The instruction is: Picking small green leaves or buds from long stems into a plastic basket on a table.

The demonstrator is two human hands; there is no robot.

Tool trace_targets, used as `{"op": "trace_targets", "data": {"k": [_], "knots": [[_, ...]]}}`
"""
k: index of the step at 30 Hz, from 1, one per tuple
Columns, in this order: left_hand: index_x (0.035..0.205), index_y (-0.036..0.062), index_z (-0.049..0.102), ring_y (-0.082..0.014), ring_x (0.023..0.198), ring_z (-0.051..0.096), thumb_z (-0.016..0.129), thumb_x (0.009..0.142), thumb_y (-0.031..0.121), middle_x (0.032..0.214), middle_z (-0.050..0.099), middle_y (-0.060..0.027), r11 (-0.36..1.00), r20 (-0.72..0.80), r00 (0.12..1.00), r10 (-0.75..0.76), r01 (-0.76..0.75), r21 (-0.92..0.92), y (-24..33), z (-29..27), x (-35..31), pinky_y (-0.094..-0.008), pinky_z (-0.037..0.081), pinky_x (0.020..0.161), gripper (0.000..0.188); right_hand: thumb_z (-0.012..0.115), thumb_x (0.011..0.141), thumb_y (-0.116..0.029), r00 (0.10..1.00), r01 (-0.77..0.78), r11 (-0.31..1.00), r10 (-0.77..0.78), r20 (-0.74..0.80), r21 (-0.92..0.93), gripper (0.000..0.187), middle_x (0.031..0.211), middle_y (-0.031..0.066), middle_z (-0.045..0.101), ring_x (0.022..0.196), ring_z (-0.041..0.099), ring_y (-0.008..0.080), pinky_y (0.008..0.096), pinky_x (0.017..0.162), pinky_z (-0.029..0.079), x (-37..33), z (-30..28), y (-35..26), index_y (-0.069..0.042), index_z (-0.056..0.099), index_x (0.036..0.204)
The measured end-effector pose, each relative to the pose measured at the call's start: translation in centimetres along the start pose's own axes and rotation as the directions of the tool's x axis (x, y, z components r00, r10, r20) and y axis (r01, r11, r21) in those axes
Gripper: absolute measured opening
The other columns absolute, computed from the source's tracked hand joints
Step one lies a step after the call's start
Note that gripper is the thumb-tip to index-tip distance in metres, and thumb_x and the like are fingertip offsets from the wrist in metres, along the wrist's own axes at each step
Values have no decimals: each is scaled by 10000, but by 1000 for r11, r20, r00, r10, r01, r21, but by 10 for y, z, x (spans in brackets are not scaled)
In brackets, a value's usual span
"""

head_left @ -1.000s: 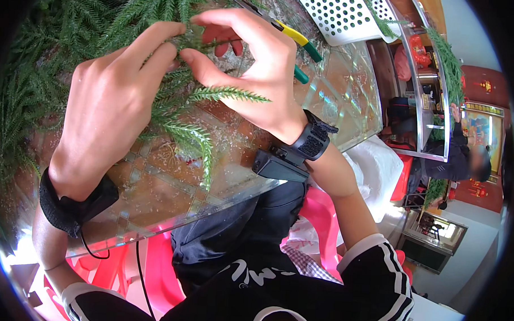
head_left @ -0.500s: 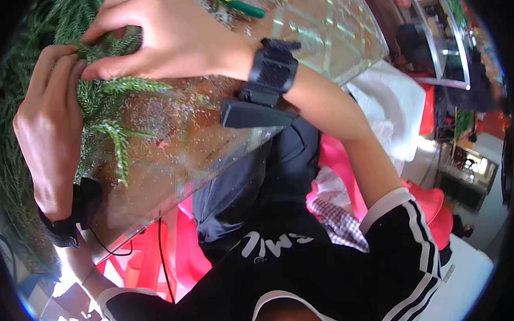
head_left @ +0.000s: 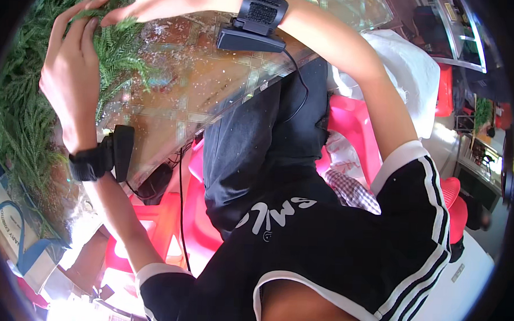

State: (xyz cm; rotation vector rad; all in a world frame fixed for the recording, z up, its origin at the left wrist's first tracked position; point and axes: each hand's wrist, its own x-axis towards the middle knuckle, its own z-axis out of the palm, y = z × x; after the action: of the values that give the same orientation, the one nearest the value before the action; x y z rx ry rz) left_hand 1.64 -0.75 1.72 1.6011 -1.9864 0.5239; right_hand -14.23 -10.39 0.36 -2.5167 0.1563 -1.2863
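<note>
Feathery green pine sprigs [head_left: 27, 107], which look artificial, lie in a thick heap along the left of the table. My left hand [head_left: 73, 80] reaches up over the heap, its fingers bent and closing on a pine sprig [head_left: 120, 45]. Opposite it, my right hand [head_left: 160, 0] meets the same greenery, thumb and fingertips curled in beside the left fingertips. The top edge of the picture cuts off part of this hand. Needles hide the exact point of grip. Each wrist wears a black strap with a dark box on it.
The glass-topped table [head_left: 174, 95] is strewn with pale bits, and its edge runs just before my knees. A thin black cable [head_left: 182, 214] hangs beside a red stool [head_left: 170, 217]. A printed bag [head_left: 17, 231] stands lower left; white sheeting [head_left: 407, 75] is at right.
The view has shifted, so hands and table sit higher in it. A yellow-and-green-handled tool at the top is out of view. Both hands stay together at the greenery.
</note>
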Motion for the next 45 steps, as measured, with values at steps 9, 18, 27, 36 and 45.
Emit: {"op": "trace_targets", "data": {"k": [9,18,27,36,45], "knots": [[977,42,657,-146,797,645,544,882,101,1128,620,-13,997,-74,994,80,-81,-4,-31,9,-15,-240,496,663,159,688,704,-108,981,-173,974,157,114,145,248,751,141,543,681,520,229,335,597,416,7,-14,-21,89,629,843],[1052,-38,610,-124,800,585,536,877,76,1204,570,-84,635,357,905,-231,418,-649,-29,1,-21,-227,473,704,222,692,712,-139,947,-301,926,263,184,227,305,833,135,584,684,544,215,293,588,433,0,-24,-28,86,627,907],[1086,-55,582,-133,979,547,536,873,112,1212,547,-87,618,379,913,-152,387,-684,-38,14,-23,-247,447,815,274,689,706,-92,961,14,932,88,261,-362,272,886,94,586,734,577,211,314,631,473,-2,-11,-31,49,617,926],[896,-58,587,-160,719,512,419,959,316,1039,563,-122,638,259,941,-219,339,-691,3,-12,-5,-302,407,641,414,702,678,17,988,-50,959,87,124,-281,231,860,87,588,721,590,236,313,648,488,-6,-10,-21,13,605,888],[934,-41,577,-256,736,581,358,972,306,1124,539,-170,888,16,996,-93,91,-450,-13,-11,-13,-329,448,635,412,715,692,-16,977,-194,980,189,-97,-43,214,775,101,585,683,580,171,277,600,457,-7,-10,-15,24,585,857]]}}
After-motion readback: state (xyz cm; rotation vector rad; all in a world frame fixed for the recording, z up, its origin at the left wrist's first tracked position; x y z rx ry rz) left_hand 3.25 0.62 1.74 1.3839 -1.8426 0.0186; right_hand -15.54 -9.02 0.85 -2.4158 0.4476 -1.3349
